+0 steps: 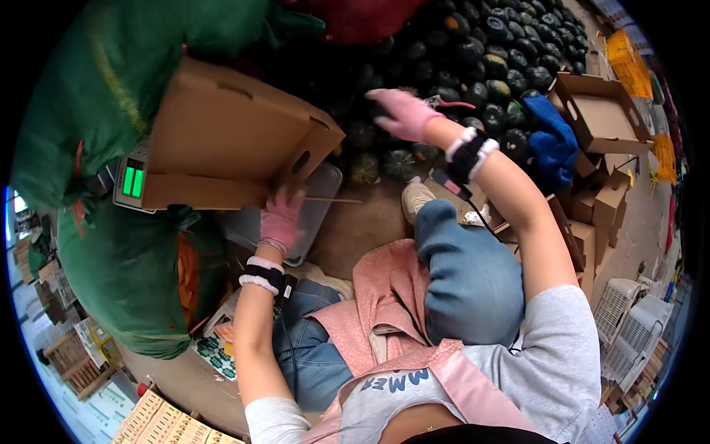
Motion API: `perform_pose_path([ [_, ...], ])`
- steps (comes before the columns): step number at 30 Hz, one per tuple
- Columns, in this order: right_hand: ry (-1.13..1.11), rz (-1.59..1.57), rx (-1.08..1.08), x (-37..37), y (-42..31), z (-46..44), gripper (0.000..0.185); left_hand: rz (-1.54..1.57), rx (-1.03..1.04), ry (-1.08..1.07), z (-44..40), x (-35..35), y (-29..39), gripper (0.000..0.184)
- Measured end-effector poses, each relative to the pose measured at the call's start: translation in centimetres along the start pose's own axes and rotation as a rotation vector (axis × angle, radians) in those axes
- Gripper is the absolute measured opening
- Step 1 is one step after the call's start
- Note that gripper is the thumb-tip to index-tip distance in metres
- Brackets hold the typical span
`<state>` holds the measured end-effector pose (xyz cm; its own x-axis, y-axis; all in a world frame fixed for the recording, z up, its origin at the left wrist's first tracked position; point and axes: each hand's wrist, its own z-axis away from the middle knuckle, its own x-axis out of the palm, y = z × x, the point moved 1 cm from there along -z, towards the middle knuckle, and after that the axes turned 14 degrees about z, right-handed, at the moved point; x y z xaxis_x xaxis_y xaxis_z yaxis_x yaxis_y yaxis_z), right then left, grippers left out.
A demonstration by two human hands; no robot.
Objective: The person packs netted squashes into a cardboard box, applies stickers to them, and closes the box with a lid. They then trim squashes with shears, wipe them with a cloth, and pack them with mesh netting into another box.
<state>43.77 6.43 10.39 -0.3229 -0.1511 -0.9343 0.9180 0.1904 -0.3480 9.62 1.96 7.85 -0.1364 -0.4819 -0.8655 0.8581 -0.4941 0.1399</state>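
Note:
My left hand (282, 223), in a pink glove, grips the near edge of an open cardboard box (233, 140). No contents show in the part of the box I can see. Under one side of it is a scale with a lit green display (133, 181). A clear plastic tub (314, 214) lies partly hidden beneath the box and this hand. My right hand (405, 115), also pink-gloved, stretches over a pile of dark green squashes (473, 52); its fingers are apart, slightly blurred, with nothing held. Just beyond it, a pink-handled tool (451, 102) rests on the squashes.
Large green sacks (140, 274) crowd the left side. Several cardboard boxes (603, 115) and a blue cloth (549, 140) are at the right. Farther out are orange crates (629, 63) and white baskets (636, 333). My bent knee (473, 274) rises between my arms.

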Motion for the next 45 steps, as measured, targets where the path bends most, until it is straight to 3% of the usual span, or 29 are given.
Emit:
perform_pose_path([
  [2,-0.249,0.356,0.338,0.2,2.8,1.6,0.064,0.195,-0.067,0.019,-1.9,2.8,-3.1,0.084],
  [5,-0.172,0.627,0.487,2.5,6.8,3.8,0.085,0.133,-0.188,0.018,-3.4,3.3,-3.7,0.072],
  [6,-0.124,0.739,0.503,3.7,7.7,4.2,0.092,0.191,-0.325,-0.006,-3.9,2.9,-3.1,0.069],
  [8,-0.245,0.756,0.569,5.8,8.9,4.2,0.096,0.289,-0.609,-0.056,-6.0,2.8,-1.9,0.063],
  [11,-0.286,0.833,0.674,8.2,9.0,3.9,0.095,0.050,-0.337,0.126,-8.4,3.6,-3.2,0.065],
  [14,-0.247,0.797,0.705,7.3,8.7,4.1,0.097,0.050,-0.245,0.137,-9.4,0.3,-1.4,0.071],
  [17,-0.216,0.749,0.799,7.4,9.4,4.9,0.090,0.112,-0.267,-0.097,-10.0,-1.0,-2.1,0.073],
  [18,-0.247,0.691,0.793,7.0,9.4,5.2,0.087,0.352,-0.175,-0.003,-9.6,-0.1,-3.7,0.073],
  [20,-0.304,0.578,0.781,6.0,9.3,6.1,0.080,0.358,0.035,0.118,-9.3,3.3,-7.2,0.070],
  [21,-0.146,0.624,0.761,6.9,9.5,7.0,0.072,0.273,-0.076,0.050,-8.9,3.0,-6.4,0.068],
  [23,-0.081,0.559,0.765,8.0,10.3,8.5,0.071,0.101,-0.300,-0.083,-7.5,2.8,-3.6,0.063],
  [26,-0.062,0.405,0.808,8.4,11.2,9.6,0.072,0.170,-0.293,-0.051,-6.4,2.8,0.1,0.056],
  [29,-0.032,0.189,0.701,7.1,12.7,11.8,0.078,0.345,-0.148,0.222,-4.8,4.6,1.0,0.050],
  [31,0.031,-0.097,0.583,4.9,12.4,14.7,0.081,0.636,-0.282,0.277,-3.5,2.4,2.0,0.045],
  [33,-0.133,-0.631,0.592,1.9,9.7,17.3,0.080,0.891,-0.393,0.380,-2.3,2.2,1.6,0.034],
  [35,-0.271,-1.051,0.514,1.2,7.5,20.4,0.085,0.976,-0.444,0.529,-2.7,1.4,1.4,0.034],
  [36,-0.199,-1.311,0.547,2.0,6.4,21.7,0.087,1.020,-0.466,0.601,-2.9,1.1,1.3,0.034],
  [39,-0.122,-1.464,0.663,3.9,5.9,24.5,0.096,0.949,-0.327,0.667,-4.7,2.0,1.1,0.041],
  [41,-0.082,-1.523,0.713,4.1,5.0,24.9,0.103,0.977,-0.383,0.574,-6.4,1.8,1.1,0.045],
  [43,-0.082,-1.430,0.730,3.9,4.4,24.6,0.109,1.070,-0.577,0.341,-8.6,0.5,0.8,0.048],
  [45,-0.096,-1.277,0.688,4.1,4.8,24.5,0.113,0.913,-0.575,0.287,-9.5,-1.8,1.5,0.052],
])
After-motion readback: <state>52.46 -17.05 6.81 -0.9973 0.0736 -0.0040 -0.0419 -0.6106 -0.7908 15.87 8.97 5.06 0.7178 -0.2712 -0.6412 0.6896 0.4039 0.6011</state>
